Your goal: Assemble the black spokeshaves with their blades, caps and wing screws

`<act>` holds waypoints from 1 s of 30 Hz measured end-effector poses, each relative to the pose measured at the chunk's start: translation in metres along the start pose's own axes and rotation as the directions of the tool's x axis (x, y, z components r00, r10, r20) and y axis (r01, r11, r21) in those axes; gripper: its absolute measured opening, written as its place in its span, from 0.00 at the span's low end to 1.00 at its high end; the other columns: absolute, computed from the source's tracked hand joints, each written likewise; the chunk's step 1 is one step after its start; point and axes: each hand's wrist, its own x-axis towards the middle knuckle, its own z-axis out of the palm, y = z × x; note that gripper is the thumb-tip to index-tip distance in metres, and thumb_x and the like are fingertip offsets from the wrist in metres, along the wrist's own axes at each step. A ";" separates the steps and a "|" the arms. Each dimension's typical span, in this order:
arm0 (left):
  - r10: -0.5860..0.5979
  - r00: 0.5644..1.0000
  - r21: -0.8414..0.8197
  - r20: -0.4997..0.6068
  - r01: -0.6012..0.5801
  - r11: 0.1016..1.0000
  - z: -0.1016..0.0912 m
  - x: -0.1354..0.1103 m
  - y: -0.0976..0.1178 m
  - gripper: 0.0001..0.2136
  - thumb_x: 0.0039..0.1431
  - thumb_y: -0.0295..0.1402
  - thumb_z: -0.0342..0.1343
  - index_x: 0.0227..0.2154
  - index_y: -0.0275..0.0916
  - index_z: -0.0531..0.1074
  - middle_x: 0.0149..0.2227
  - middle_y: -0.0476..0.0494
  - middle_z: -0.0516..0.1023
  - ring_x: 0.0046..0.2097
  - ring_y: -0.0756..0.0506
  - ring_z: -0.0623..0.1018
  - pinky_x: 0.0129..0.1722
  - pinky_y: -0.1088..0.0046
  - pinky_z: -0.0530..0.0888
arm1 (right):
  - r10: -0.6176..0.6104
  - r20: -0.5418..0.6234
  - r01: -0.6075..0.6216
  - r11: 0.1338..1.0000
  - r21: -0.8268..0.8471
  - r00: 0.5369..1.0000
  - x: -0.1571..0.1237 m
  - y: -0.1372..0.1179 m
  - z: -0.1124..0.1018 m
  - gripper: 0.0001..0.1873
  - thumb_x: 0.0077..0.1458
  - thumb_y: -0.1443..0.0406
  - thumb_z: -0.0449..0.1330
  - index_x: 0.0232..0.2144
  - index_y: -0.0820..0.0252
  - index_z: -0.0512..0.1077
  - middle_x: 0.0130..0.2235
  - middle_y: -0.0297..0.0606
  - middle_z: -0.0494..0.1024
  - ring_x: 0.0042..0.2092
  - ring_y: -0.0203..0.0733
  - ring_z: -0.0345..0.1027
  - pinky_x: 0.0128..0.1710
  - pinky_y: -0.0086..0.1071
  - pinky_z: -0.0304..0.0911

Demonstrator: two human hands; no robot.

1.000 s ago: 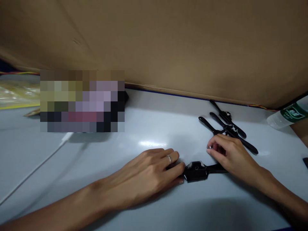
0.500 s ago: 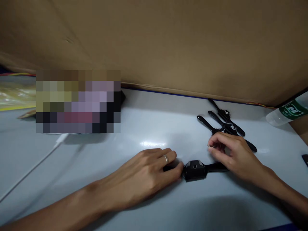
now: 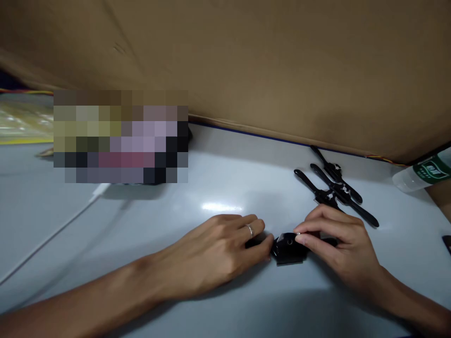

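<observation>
Left hand (image 3: 225,251): fingers gripping the left end of the black tool (image 3: 289,253), lower right of the frame. Right hand (image 3: 347,241): fingers pinching a small shiny piece (image 3: 298,234) beside it.

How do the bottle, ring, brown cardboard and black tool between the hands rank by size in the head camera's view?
1. Brown cardboard, clearly largest.
2. Bottle and black tool: unsure; the bottle is cut off, the tool partly covered.
3. Ring, smallest.
</observation>
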 end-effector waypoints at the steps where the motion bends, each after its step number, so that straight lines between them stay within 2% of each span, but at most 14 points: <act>1: 0.000 1.000 0.004 0.001 0.000 1.000 0.000 0.000 0.000 0.07 0.68 0.25 0.50 0.46 0.34 0.71 0.32 0.48 0.71 0.29 0.48 0.67 0.25 0.69 0.63 | -0.004 -0.001 0.004 1.000 -0.003 1.000 -0.001 0.000 0.001 0.06 0.58 0.72 0.64 0.34 0.59 0.81 0.31 0.32 0.77 0.32 0.31 0.72 0.32 0.24 0.67; 11: 0.004 1.000 0.030 0.014 -0.005 1.000 -0.001 0.001 0.001 0.06 0.66 0.26 0.55 0.44 0.34 0.72 0.32 0.48 0.72 0.30 0.47 0.69 0.26 0.67 0.64 | -0.146 0.061 0.151 0.985 -0.086 0.987 -0.001 -0.004 0.005 0.07 0.63 0.73 0.60 0.35 0.63 0.78 0.31 0.35 0.75 0.32 0.32 0.69 0.32 0.26 0.65; 21: 0.002 1.000 0.031 0.011 -0.002 1.000 0.001 0.000 0.000 0.06 0.66 0.27 0.56 0.44 0.34 0.72 0.32 0.49 0.73 0.30 0.47 0.70 0.25 0.67 0.65 | -0.216 0.087 0.229 0.955 -0.188 0.973 0.000 -0.003 0.008 0.07 0.63 0.74 0.58 0.35 0.65 0.76 0.31 0.36 0.73 0.33 0.33 0.66 0.33 0.27 0.64; 30: -0.004 1.000 0.032 0.002 0.004 0.999 0.000 0.000 0.000 0.05 0.66 0.25 0.54 0.42 0.35 0.73 0.32 0.49 0.72 0.30 0.48 0.70 0.25 0.68 0.65 | -0.356 0.148 0.385 0.863 -0.326 0.923 -0.003 -0.003 0.014 0.11 0.62 0.80 0.54 0.34 0.69 0.75 0.31 0.40 0.72 0.33 0.38 0.61 0.33 0.33 0.62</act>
